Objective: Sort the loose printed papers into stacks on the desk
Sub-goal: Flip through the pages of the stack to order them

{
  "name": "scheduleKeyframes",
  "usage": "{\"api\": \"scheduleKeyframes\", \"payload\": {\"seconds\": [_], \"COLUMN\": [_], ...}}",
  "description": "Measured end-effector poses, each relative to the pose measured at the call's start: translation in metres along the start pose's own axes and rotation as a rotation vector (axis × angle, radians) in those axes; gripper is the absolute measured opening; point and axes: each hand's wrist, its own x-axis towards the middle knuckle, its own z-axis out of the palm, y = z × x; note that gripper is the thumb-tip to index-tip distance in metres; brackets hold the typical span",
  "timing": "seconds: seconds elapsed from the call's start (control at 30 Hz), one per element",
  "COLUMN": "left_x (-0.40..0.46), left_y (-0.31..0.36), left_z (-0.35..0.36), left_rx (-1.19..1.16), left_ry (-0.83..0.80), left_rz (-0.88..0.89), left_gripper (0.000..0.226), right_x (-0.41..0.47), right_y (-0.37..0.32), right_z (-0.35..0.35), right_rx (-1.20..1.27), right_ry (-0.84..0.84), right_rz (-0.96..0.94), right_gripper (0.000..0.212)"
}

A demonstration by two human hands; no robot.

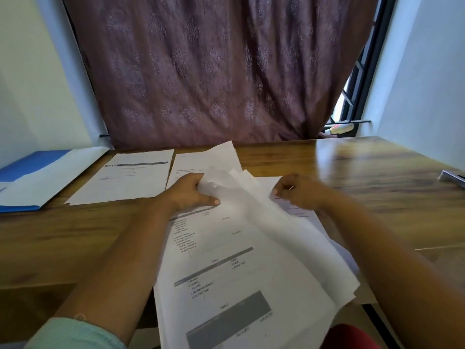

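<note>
A loose pile of printed papers (226, 273) with tables and grey bars lies in front of me, hanging over the desk's near edge. My left hand (191, 192) grips the upper left edge of several lifted sheets (231, 167). My right hand (297, 192) pinches a sheet edge at the pile's upper right. One stack (125, 180) with a dark header bar lies flat at the back left. A second sheet or stack (183, 165) lies beside it, partly hidden by the lifted papers.
A blue and white folder (42, 177) lies open at the desk's far left. A dark and silver object (453, 178) sits at the right edge. The wooden desk (364, 185) meets a maroon curtain (214, 71) and a window at the back.
</note>
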Motion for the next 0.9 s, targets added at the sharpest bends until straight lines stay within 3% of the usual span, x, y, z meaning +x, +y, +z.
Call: {"api": "scheduleKeyframes", "payload": {"seconds": [0.1, 0.17, 0.27, 0.33, 0.4, 0.43, 0.5, 0.6, 0.77, 0.9], "left_x": [0.001, 0.002, 0.003, 0.002, 0.001, 0.000, -0.001, 0.000, -0.003, -0.009], "left_y": [0.003, 0.005, 0.004, 0.005, 0.005, 0.005, 0.005, 0.006, 0.011, 0.016], "left_z": [0.000, -0.001, 0.000, 0.000, -0.002, -0.004, -0.007, -0.008, -0.009, -0.009], "left_rx": [0.036, 0.000, -0.011, -0.035, -0.089, -0.118, -0.147, -0.138, -0.236, -0.283], "left_ry": [0.013, -0.012, 0.002, -0.006, -0.041, -0.058, -0.080, -0.096, -0.047, -0.018], "left_rz": [0.054, 0.051, 0.035, 0.022, 0.015, 0.027, 0.073, 0.144, 0.140, 0.177], "left_gripper": [0.061, 0.068, 0.074, 0.052, 0.037, 0.034, 0.030, 0.028, 0.029, 0.034], "right_x": [0.013, 0.019, 0.023, 0.026, 0.040, 0.046, 0.050, 0.050, 0.054, 0.055], "right_y": [0.003, 0.002, 0.001, 0.003, 0.012, 0.018, 0.025, 0.021, 0.020, 0.034], "right_z": [-0.004, 0.002, 0.005, -0.003, -0.015, -0.018, -0.017, -0.013, -0.018, -0.041], "right_rx": [-0.326, -0.327, 0.191, 0.391, 0.139, -0.091, -0.347, -0.345, -0.070, 0.147], "right_ry": [-0.001, -0.033, -0.161, -0.210, -0.011, 0.050, 0.012, -0.091, -0.024, 0.247], "right_rz": [0.072, 0.100, 0.095, 0.087, 0.109, 0.143, 0.259, 0.297, 0.230, 0.120], "right_gripper": [0.037, 0.042, 0.030, 0.028, 0.023, 0.035, 0.074, 0.095, 0.086, 0.059]}}
